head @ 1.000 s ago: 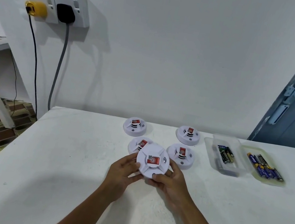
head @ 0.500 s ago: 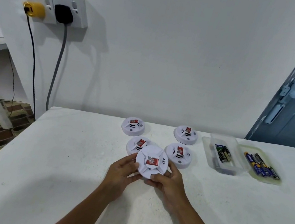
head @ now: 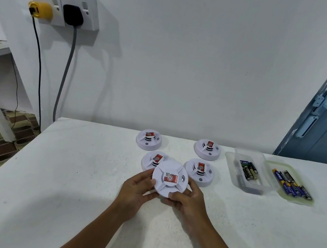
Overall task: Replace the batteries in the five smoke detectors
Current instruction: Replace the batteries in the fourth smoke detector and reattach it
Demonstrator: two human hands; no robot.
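holding the smoke detector (head: 169,179) just above the bench (head: 62,182), same as a second ago.
left hand (head: 136,190) and right hand (head: 188,201) each keep their grip grasping the detector's rim, thumbs on its face; it has barely shifted between frames. four other detectors (head: 199,171) sit just beyond the grip, unmoved. to the right of the grip, the clear tray (head: 253,188) and the yellowish tray (head: 301,201) of batteries stay put.
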